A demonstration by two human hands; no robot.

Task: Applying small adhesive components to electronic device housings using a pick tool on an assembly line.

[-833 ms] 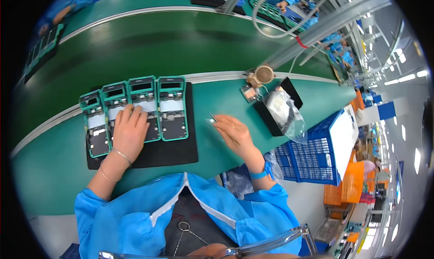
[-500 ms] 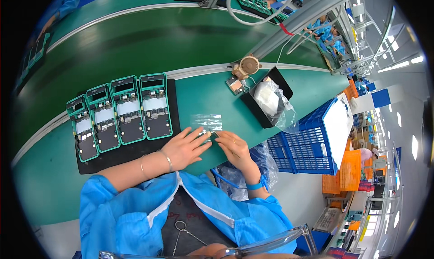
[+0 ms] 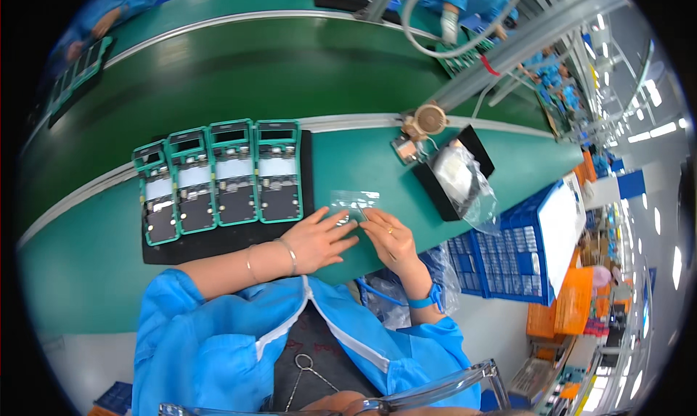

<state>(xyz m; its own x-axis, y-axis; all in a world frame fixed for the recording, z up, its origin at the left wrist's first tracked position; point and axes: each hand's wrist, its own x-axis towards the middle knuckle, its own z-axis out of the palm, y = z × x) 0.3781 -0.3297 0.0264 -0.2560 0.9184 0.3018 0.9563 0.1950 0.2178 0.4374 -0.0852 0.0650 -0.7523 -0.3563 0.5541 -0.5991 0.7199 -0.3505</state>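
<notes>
My left hand (image 3: 317,242) lies with its fingers spread, the fingertips at the near edge of a clear sheet (image 3: 356,199) with small shiny pieces on it. My right hand (image 3: 390,236) is beside it, thumb and fingers pinched together over the sheet's near right part. A thin sliver shows at its fingertips, too small to name. To the left, several green-framed device housings (image 3: 279,173) with dark panels and white strips stand in a row on a black mat (image 3: 307,198).
Right of the sheet are a small brown fan (image 3: 430,118) and a black box (image 3: 440,191) holding clear plastic bags (image 3: 454,173). A blue crate (image 3: 501,263) stands at the bench's right edge. Beyond the dark green belt (image 3: 239,67), co-workers in blue sleeves handle similar housings.
My view has shifted, so the bench things appear farther right. Both hands stay at the sheet, the right one still pinched. A co-worker's gloved hand at the far right now reaches over the housings.
</notes>
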